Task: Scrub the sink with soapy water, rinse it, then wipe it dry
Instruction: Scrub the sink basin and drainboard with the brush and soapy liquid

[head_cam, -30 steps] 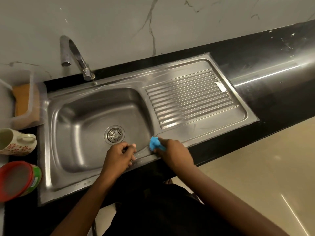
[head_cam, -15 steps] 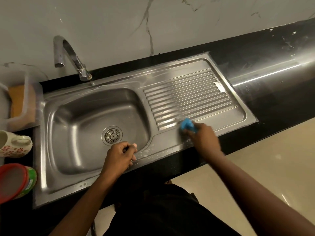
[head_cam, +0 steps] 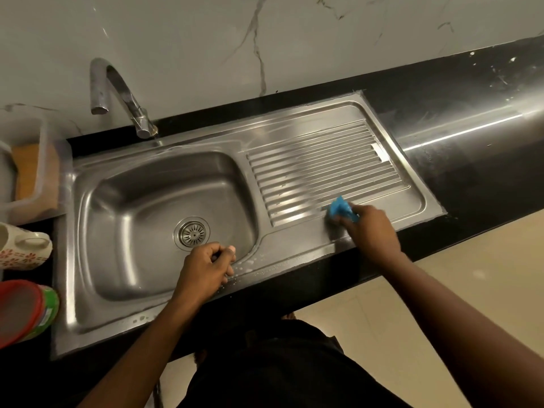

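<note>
A stainless steel sink with a round drain and a ribbed drainboard is set in a black counter. My right hand is closed on a blue scrubber and presses it on the front edge of the drainboard ribs. My left hand rests as a loose fist on the sink's front rim, beside the basin corner. Small soap suds lie on the rim next to it. The tap arches over the basin's back left.
A clear container holding an orange sponge stands left of the sink. A patterned white mug and a red-lidded green tub sit at the left edge. Black counter stretches to the right; beige floor lies below.
My right hand has carried the blue scrubber rightwards along the front rim and up onto the drainboard ribs. My left hand has stayed on the front rim.
</note>
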A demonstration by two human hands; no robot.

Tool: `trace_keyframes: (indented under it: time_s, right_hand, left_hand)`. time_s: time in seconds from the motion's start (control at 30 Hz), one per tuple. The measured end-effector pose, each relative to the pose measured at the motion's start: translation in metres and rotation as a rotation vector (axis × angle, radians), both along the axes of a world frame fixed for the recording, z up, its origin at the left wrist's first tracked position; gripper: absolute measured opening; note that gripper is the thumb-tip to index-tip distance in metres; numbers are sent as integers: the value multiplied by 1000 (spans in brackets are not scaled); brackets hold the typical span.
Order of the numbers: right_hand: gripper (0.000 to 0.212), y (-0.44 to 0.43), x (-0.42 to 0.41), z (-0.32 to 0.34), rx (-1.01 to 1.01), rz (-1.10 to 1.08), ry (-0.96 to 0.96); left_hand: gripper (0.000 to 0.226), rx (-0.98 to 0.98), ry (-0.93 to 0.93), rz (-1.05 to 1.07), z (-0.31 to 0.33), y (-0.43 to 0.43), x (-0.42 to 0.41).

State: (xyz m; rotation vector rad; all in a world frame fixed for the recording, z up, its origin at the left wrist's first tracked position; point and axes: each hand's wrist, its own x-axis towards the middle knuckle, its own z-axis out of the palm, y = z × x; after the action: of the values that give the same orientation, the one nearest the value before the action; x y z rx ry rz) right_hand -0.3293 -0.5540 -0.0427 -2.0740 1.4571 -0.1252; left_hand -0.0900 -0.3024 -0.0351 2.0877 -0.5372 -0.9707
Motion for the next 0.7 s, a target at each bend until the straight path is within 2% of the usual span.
trace_keyframes:
  time_s: [0.17,0.3,0.43,0.7]
  right_hand:
    - [46,28,39,2,83,12,-43]
    - [60,86,82,-5,100,212,27]
    - [62,96,63,-5,55,367,98]
    - [58,-24,-30,-9,-47,17,42]
  left_hand:
    - [30,2,7,4,-2,-7,-3]
    - [30,1,32,-5,-5,-20,-8]
    - [29,-10,25,-24,-5,-31,-12]
    - [30,1,40,-61,-8,-42,-22]
